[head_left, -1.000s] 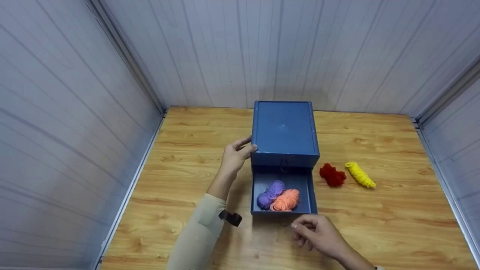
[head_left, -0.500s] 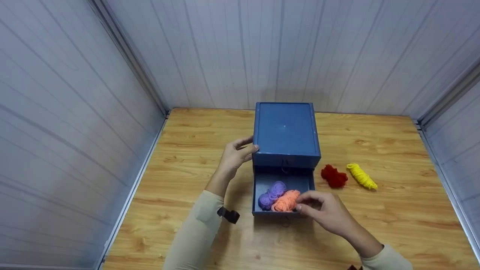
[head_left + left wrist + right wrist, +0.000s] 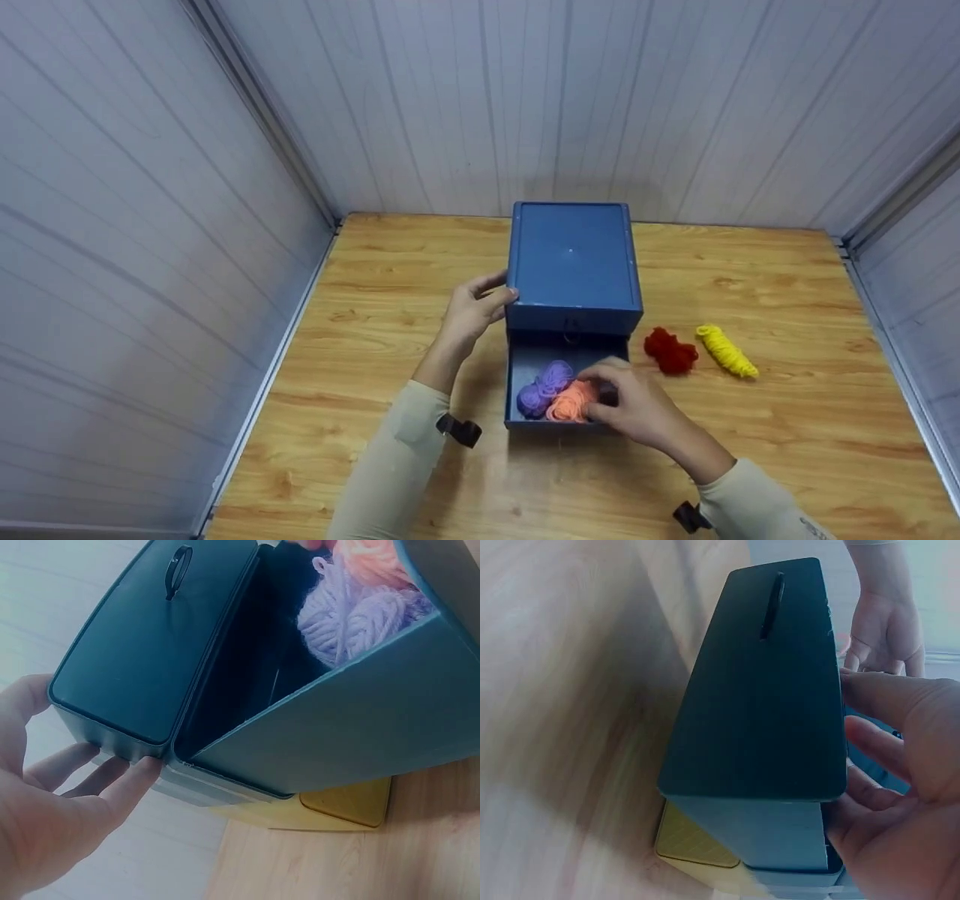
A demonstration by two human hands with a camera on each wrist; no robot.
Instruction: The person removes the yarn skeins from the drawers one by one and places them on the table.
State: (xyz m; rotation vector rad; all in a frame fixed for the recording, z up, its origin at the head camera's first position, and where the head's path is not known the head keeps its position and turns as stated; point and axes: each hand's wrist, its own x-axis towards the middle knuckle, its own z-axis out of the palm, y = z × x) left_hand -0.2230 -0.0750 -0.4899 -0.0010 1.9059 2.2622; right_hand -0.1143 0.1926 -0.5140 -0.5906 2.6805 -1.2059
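The blue drawer cabinet point(image 3: 574, 255) stands on the wooden table with its blue drawer point(image 3: 517, 356) pulled out. My left hand point(image 3: 466, 315) touches the cabinet's front left corner, thumb near the top edge and fingers against the side. In the drawer lie a purple yarn bundle point(image 3: 544, 390) and an orange yarn bundle point(image 3: 570, 403), side by side. My right hand point(image 3: 634, 401) reaches in over the drawer's right side, thumb and fingers curled round the orange bundle. The drawer front hides most of that yarn in the right wrist view.
To the cabinet's right, a red yarn bundle point(image 3: 671, 351) and a yellow yarn bundle point(image 3: 727, 351) lie on the wooden table point(image 3: 810, 420). A yellow section point(image 3: 345, 802) shows under the open drawer. Pale panel walls point(image 3: 420, 105) stand behind and at both sides.
My right hand has moved from in front of the drawer up and over its right side, then left onto the orange yarn. My left hand has stayed at the cabinet corner.
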